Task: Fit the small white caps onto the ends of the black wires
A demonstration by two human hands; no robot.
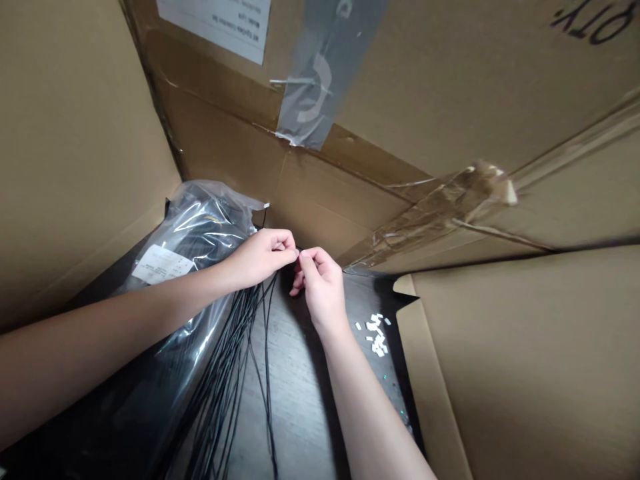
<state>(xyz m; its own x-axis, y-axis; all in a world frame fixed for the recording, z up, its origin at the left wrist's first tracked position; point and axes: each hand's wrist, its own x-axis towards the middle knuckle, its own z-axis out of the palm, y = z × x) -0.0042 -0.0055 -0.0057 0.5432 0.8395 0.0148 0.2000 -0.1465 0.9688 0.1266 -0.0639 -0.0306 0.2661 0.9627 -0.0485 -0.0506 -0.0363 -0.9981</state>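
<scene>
Cardboard box flaps (520,373) closing in around a dark table (295,393) — at the table's left, a clear plastic bag (200,227) of dark contents; across its middle, thin black cords (235,367) running up to its far edge. There, the left hand (255,257) clenched on the cords, the right hand (320,287) just beside it, pinched shut — its hold too small to tell. At the table's right, small white scraps (375,335).

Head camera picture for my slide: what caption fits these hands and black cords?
Left hand and right hand hold thin black cords beside a clear plastic bag, among cardboard flaps.
</scene>
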